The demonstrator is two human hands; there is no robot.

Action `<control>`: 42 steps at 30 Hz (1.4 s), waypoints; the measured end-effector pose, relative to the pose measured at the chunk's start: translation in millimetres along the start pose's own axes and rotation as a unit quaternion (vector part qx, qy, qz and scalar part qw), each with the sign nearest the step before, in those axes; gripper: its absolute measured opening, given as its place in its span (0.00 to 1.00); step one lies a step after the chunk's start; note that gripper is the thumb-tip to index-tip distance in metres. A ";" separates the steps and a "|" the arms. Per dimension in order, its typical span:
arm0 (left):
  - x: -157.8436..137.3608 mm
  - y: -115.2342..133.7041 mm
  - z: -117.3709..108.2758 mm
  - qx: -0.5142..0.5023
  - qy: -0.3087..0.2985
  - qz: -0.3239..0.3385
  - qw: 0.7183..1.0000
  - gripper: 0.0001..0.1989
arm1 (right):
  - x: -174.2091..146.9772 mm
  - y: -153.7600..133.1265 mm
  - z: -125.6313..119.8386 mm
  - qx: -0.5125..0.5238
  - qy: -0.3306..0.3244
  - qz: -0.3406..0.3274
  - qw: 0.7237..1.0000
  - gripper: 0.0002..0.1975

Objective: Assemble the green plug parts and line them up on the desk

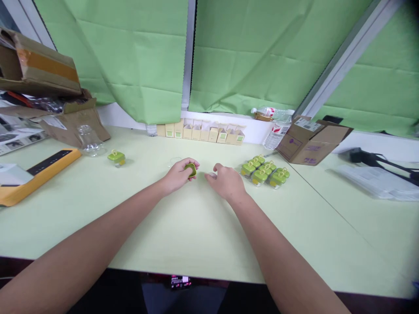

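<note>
My left hand [179, 175] is closed around a small green lid [191, 170], whose hollow inside faces up toward me. A short gap to the right, my right hand [227, 179] hovers over the table with thumb and forefinger apart; nothing clearly shows between them. Several small clear containers with green lids and yellow loop handles [260, 176] stand in a cluster just right of that hand. Another green-lidded container [117, 157] sits alone at the left. Behind my left hand lies a clear, thin-edged piece [175, 161], partly covered by it.
Small cardboard boxes [196, 132] line the back wall. Plastic bottles [276, 134] and an opened carton [307, 141] stand back right, with clear bags [376, 181] farther right. On the left are a glass vessel [91, 141], a yellow-black device [49, 170] and stacked cartons [49, 69].
</note>
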State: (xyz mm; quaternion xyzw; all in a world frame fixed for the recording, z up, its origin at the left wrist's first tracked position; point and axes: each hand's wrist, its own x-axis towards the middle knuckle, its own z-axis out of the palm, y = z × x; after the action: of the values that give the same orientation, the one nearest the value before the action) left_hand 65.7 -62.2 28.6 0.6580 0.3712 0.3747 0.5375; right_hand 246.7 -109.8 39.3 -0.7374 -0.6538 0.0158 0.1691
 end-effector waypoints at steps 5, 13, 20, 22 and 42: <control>1.1 1.7 -1.3 -0.017 0.026 0.000 1.000 0.09 | -4.6 -1.4 -8.3 -0.039 -0.054 0.016 0.998 0.15; 2.0 -1.2 -2.7 -0.018 0.029 0.007 0.999 0.10 | -12.9 -14.9 -7.2 0.022 0.122 -0.138 0.983 0.12; -0.2 3.2 3.9 -0.136 -0.016 0.001 0.991 0.13 | -17.6 -24.7 12.4 0.161 0.122 -0.262 0.944 0.10; -0.4 4.9 5.7 -0.169 -0.020 0.001 0.985 0.13 | -17.7 -25.5 13.8 0.163 0.123 -0.247 0.947 0.12; -6.9 5.4 22.3 -0.147 -0.014 -0.001 0.989 0.12 | -14.9 -29.3 12.8 0.164 0.133 -0.223 0.952 0.11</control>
State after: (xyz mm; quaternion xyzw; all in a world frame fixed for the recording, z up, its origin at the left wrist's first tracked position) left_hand 83.0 -78.8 30.2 0.5767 0.3049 0.4153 0.6341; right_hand 213.3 -118.8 32.2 -0.5305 -0.7616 -0.0139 0.3720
